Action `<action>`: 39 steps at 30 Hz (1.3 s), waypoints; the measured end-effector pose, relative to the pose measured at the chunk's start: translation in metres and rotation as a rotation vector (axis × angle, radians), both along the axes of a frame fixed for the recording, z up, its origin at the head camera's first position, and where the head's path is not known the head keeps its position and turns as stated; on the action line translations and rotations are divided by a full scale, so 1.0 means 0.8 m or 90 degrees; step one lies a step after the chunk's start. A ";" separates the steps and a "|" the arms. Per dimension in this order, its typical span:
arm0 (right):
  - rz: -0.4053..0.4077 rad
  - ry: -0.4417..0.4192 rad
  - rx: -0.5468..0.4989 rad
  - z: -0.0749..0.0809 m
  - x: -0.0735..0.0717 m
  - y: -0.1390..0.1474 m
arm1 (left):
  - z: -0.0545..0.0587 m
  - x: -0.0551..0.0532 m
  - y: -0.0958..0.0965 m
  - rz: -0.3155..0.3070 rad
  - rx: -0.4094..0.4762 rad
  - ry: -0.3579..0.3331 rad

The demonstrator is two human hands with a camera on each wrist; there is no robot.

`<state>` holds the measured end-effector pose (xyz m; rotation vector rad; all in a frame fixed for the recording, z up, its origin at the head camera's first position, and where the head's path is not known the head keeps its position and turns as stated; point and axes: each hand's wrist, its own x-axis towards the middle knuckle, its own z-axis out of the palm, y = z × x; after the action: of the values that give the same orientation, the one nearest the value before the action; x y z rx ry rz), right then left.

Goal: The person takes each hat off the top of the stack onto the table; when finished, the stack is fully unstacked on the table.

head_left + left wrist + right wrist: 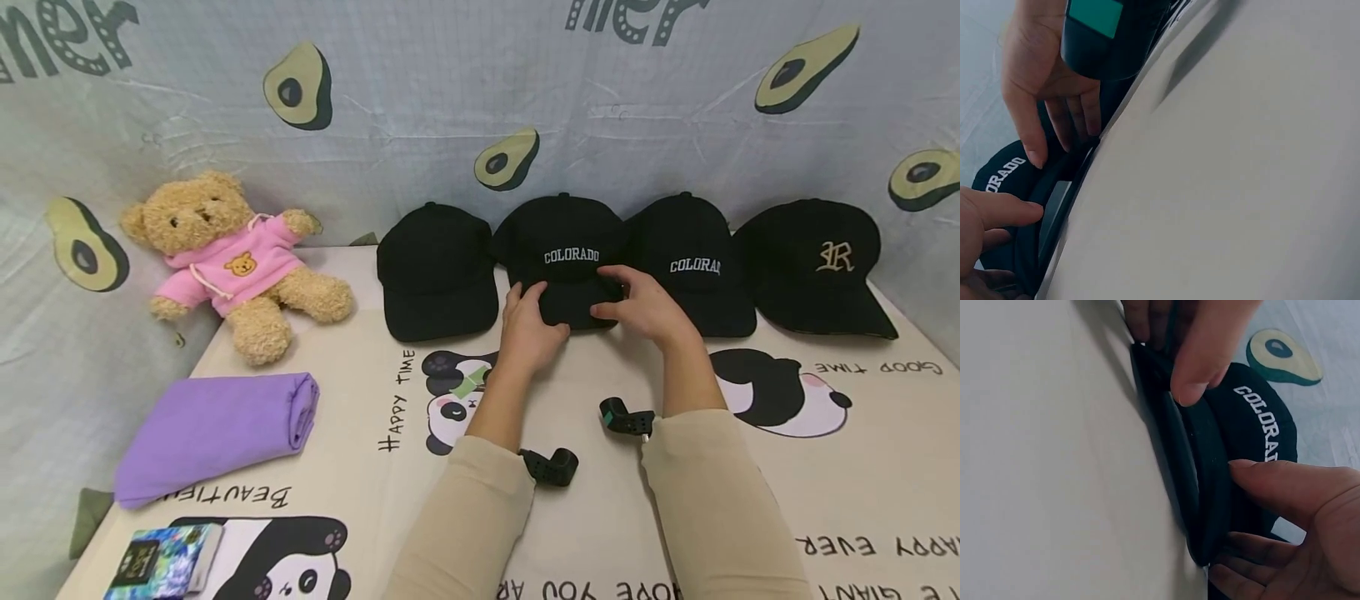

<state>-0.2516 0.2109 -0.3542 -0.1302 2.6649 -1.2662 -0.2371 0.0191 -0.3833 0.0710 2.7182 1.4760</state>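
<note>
A black cap [562, 229] with white COLORADO lettering stands second from the left in a row of black caps. At the left side of its brim is my left hand [527, 333], fingers reaching along the edge and thumb held apart in front. My right hand [648, 308] is at the brim's right side, thumb and forefinger spread wide. Seen from the right wrist, the right thumb [1260, 472] touches the cap near the lettering, while the other fingers lie by the brim's corner. Whether the left thumb [1191, 387] touches the brim cannot be told.
A plain black cap [437, 267] stands left; another COLORADO cap [693, 287] and an R cap [813, 267] stand right. Further left are a teddy bear [240, 262] in pink, folded purple cloth [217, 429] and a small colourful box [165, 558]. An avocado-print curtain [420, 83] hangs behind.
</note>
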 end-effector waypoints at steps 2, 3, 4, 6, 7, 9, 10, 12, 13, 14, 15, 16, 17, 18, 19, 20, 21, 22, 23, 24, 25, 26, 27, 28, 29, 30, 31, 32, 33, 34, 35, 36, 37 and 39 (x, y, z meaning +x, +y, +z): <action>0.002 0.005 0.006 0.002 -0.001 -0.002 | 0.002 -0.001 0.002 0.006 -0.007 0.003; 0.004 0.008 0.009 0.004 -0.002 -0.003 | 0.004 -0.001 0.002 0.008 -0.010 0.006; 0.005 0.011 0.012 0.005 -0.002 -0.005 | 0.005 -0.002 0.003 0.010 -0.014 0.009; 0.007 0.013 0.013 0.007 -0.002 -0.008 | 0.008 -0.003 0.003 0.010 -0.019 0.013; 0.007 0.013 0.015 0.008 -0.002 -0.009 | 0.009 -0.003 0.004 0.009 -0.023 0.012; 0.007 0.011 0.018 0.009 -0.001 -0.010 | 0.011 -0.004 0.004 0.004 -0.030 0.013; 0.006 0.009 0.017 0.009 0.000 -0.011 | 0.011 -0.004 0.004 0.001 -0.034 0.013; 0.008 0.009 0.015 0.009 0.001 -0.012 | 0.012 -0.005 0.004 -0.005 -0.046 0.012; 0.009 0.009 0.016 0.010 0.001 -0.012 | 0.013 -0.005 0.004 -0.008 -0.055 0.013; 0.010 0.010 0.016 0.010 0.002 -0.012 | 0.014 -0.006 0.004 -0.013 -0.064 0.015; 0.012 0.011 0.016 0.010 0.002 -0.012 | 0.015 -0.006 0.004 -0.018 -0.073 0.017; 0.014 0.011 0.016 0.010 0.002 -0.012 | 0.015 -0.007 0.004 -0.025 -0.082 0.019; 0.016 0.012 0.017 0.009 0.003 -0.012 | 0.016 -0.007 0.004 -0.033 -0.092 0.020; 0.018 0.011 0.017 0.008 0.003 -0.012 | 0.016 -0.007 0.004 -0.040 -0.101 0.020; 0.019 0.009 0.016 0.008 0.004 -0.011 | 0.016 -0.007 0.004 -0.047 -0.109 0.019; 0.021 0.008 0.015 0.006 0.005 -0.011 | 0.016 -0.006 0.004 -0.053 -0.114 0.018; 0.023 0.007 0.015 0.005 0.006 -0.011 | 0.016 -0.006 0.004 -0.056 -0.119 0.016; 0.024 0.007 0.016 0.004 0.006 -0.011 | 0.016 -0.006 0.003 -0.058 -0.121 0.014; 0.026 0.009 0.018 0.003 0.007 -0.010 | 0.017 -0.006 0.003 -0.058 -0.124 0.013; 0.027 0.011 0.021 0.001 0.008 -0.011 | 0.016 -0.006 0.002 -0.059 -0.126 0.011; 0.028 0.013 0.025 0.000 0.008 -0.011 | 0.016 -0.005 0.001 -0.059 -0.126 0.010; 0.029 0.016 0.031 -0.001 0.008 -0.011 | 0.016 -0.006 -0.001 -0.060 -0.129 0.011; 0.030 0.020 0.038 -0.002 0.008 -0.012 | 0.016 -0.006 -0.002 -0.062 -0.134 0.011; 0.032 0.023 0.046 -0.003 0.008 -0.012 | 0.016 -0.007 -0.003 -0.065 -0.139 0.012; 0.033 0.026 0.053 -0.004 0.007 -0.013 | 0.016 -0.007 -0.004 -0.069 -0.146 0.015; 0.036 0.029 0.059 -0.005 0.006 -0.013 | 0.016 -0.008 -0.005 -0.073 -0.153 0.018; 0.038 0.033 0.065 -0.006 0.006 -0.014 | 0.016 -0.008 -0.007 -0.076 -0.160 0.022; 0.042 0.040 0.068 -0.006 0.005 -0.014 | 0.015 -0.009 -0.008 -0.078 -0.169 0.028; 0.044 0.049 0.072 -0.007 0.004 -0.015 | 0.015 -0.009 -0.010 -0.079 -0.178 0.033; 0.045 0.057 0.076 -0.008 0.005 -0.015 | 0.014 -0.008 -0.012 -0.082 -0.188 0.039; 0.046 0.066 0.082 -0.010 0.006 -0.015 | 0.013 -0.007 -0.014 -0.087 -0.204 0.045; 0.047 0.075 0.088 -0.011 0.007 -0.015 | 0.012 -0.006 -0.016 -0.092 -0.223 0.052; 0.048 0.083 0.096 -0.013 0.009 -0.015 | 0.010 -0.005 -0.018 -0.100 -0.245 0.057; 0.049 0.099 0.117 -0.017 0.012 -0.016 | 0.007 -0.003 -0.022 -0.122 -0.299 0.070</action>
<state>-0.2423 0.1983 -0.3675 -0.3142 2.8597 -1.0220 -0.2395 0.0015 -0.3775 0.3892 2.9629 0.7830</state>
